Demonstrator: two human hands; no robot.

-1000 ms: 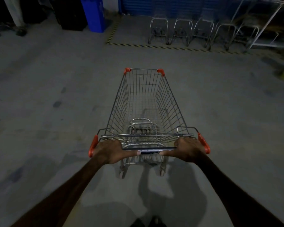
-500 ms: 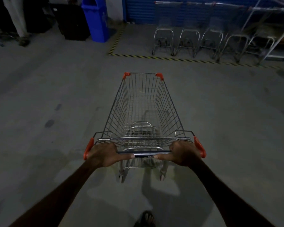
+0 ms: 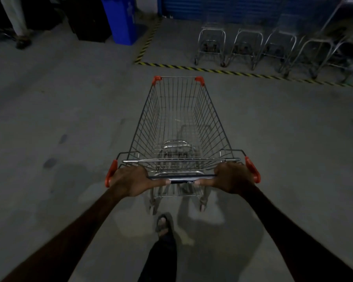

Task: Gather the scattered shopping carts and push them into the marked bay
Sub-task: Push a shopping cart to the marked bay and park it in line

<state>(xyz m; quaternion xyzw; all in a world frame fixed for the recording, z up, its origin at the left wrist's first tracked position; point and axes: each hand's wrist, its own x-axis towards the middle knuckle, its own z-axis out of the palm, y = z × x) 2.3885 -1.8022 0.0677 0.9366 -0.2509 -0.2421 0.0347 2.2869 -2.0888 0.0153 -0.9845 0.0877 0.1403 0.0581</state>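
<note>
Empty wire cart on the concrete floor, nose short of the striped bay line; both hands wrapped round the handle bar.

Left hand and right hand grip near the red end caps, thumbs lying inward along the bar. Judged light and rigid: thin steel mesh, tapered basket, red plastic corner guards; rolls freely, swivel castors may wander. Smooth bar is the sensible hold. Parked carts stand inside the bay, blurred.
</note>
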